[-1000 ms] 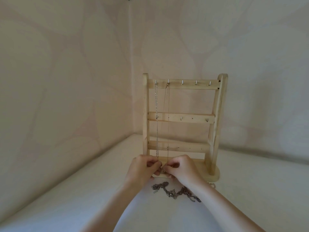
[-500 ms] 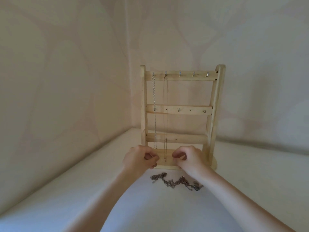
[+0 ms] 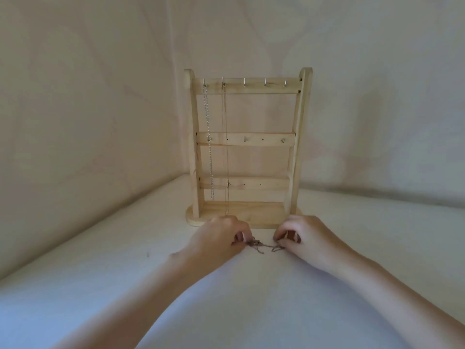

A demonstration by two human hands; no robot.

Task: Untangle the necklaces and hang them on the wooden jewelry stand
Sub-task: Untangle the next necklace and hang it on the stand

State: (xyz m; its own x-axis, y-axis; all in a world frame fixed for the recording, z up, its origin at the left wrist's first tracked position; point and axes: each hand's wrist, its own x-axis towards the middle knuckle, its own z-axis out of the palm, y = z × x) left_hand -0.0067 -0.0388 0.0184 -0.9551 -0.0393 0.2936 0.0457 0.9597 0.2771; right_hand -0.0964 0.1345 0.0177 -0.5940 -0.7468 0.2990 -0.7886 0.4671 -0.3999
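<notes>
A wooden jewelry stand (image 3: pixel 299 137) with three cross bars and small metal hooks stands upright at the back of the white surface. A silver chain necklace (image 3: pixel 209 142) hangs from the top bar's leftmost hook. Beside it a thin darker necklace (image 3: pixel 225 147) hangs from the second hook. A tangled dark chain (image 3: pixel 263 246) lies on the surface just in front of the stand's base. My left hand (image 3: pixel 221 238) pinches the tangle's left end, and my right hand (image 3: pixel 307 235) pinches its right end. The piece between them is stretched.
The white surface (image 3: pixel 251 311) meets beige patterned walls behind and to the left, forming a corner just behind the stand. Three top-bar hooks (image 3: pixel 340 82) to the right carry nothing.
Both hands have dropped from the hanging thin necklace at the stand's base to the tangled chain on the surface and taken hold of its ends. The view has shifted.
</notes>
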